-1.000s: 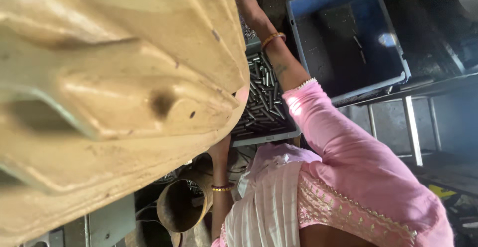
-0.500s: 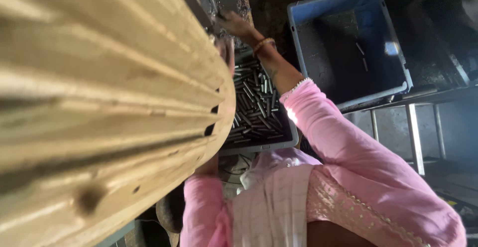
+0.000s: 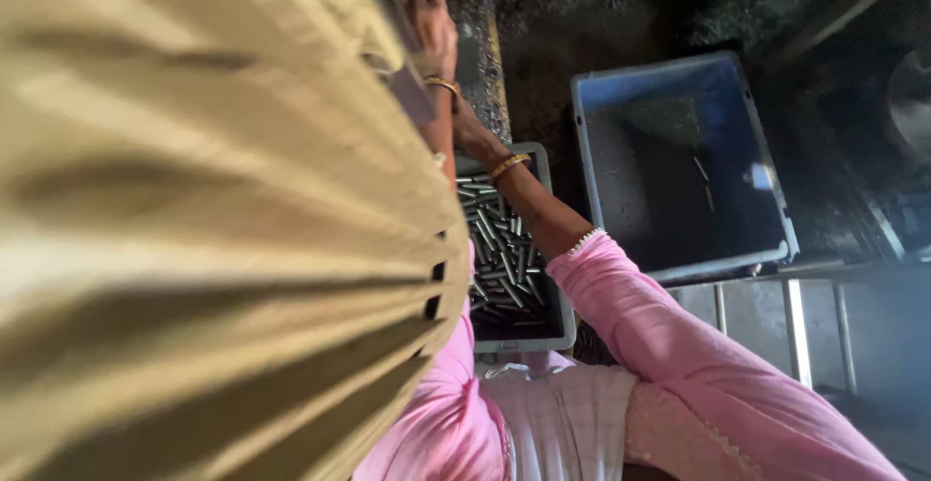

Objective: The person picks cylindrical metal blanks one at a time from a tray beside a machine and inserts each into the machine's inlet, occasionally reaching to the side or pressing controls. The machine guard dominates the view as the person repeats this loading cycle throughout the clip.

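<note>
A big tan ribbed cloth [image 3: 194,229] is filling the left of my frame. At right, a blue crate [image 3: 679,83] is sitting open. At centre, a grey tray [image 3: 529,331] is holding small metal pins [image 3: 499,258]. My right hand [image 3: 470,132] is reaching over its top edge; my left hand [image 3: 432,20] is stretching higher. I cannot tell either hand's finger spread.

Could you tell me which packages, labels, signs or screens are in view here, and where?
No labels, signs or screens show.
Small grey plastic crate: centre, rectangular, full of short grey metal rods.
Large blue plastic crate: right of it, rectangular, dark inside, nearly empty.
</note>
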